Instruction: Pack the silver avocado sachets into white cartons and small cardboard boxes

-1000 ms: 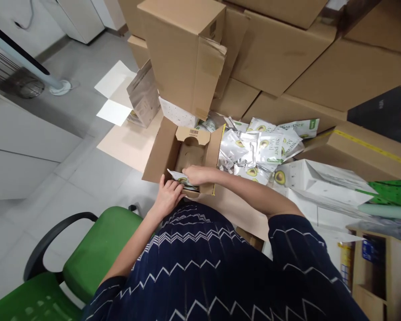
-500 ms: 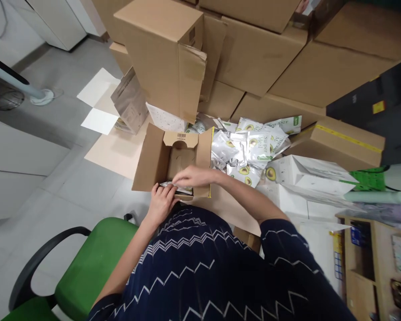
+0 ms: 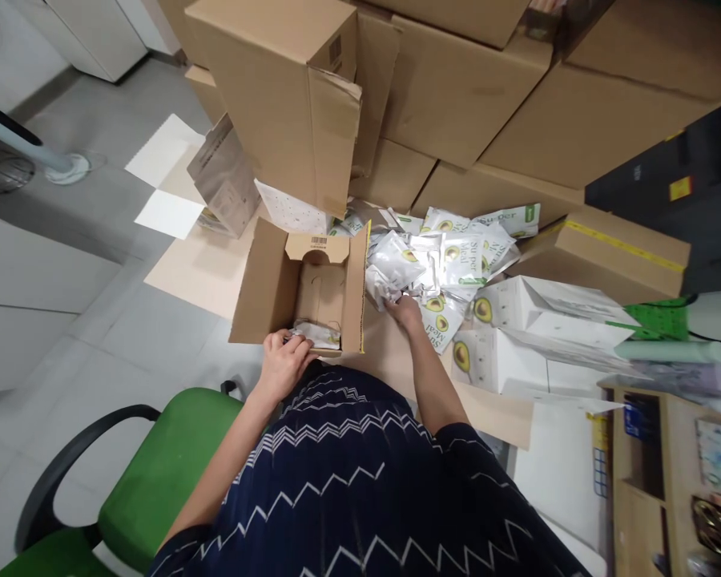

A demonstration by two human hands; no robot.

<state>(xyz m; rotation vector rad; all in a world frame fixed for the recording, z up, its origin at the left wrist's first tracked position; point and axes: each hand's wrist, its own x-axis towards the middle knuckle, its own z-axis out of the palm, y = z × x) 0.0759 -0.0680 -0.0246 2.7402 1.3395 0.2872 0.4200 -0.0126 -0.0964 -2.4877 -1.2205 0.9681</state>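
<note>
Our left hand grasps the open carton at its near wall. Right of the carton, our right hand touches the pouch pile; we cannot tell whether its fingers grasp anything. A pouch lies inside the carton, against its near wall. We do best pinching one sealed edge, the carton held steady.

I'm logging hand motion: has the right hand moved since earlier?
Yes: judged against the open box, the right hand has moved rightward, from inside it to the pouch pile.
</note>
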